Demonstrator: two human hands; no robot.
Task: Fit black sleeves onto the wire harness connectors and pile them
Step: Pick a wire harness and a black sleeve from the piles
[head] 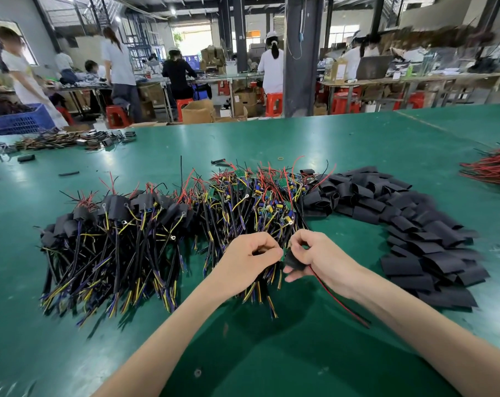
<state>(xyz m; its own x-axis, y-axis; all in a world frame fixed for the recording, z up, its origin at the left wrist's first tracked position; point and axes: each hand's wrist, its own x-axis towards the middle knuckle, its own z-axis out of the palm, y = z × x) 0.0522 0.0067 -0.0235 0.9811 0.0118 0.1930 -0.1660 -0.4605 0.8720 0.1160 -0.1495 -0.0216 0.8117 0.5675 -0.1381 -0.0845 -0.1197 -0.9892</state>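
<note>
My left hand (247, 260) grips one wire harness by its small green board (284, 252), just in front of the middle pile. My right hand (317, 257) pinches a black sleeve (293, 260) that sits partly over that board. A red and a black wire (337, 299) trail from the sleeve toward me on the right. Bare harnesses with green boards (260, 193) lie heaped in the middle of the green table (300, 353). Sleeved harnesses (114, 213) are piled at the left. Loose flat black sleeves (415, 224) are heaped at the right.
A bundle of red and black wires (492, 167) lies at the far right edge. More harnesses and black parts (71, 140) sit at the back left beside a blue crate (16, 121). Several people work at benches beyond the table's far edge.
</note>
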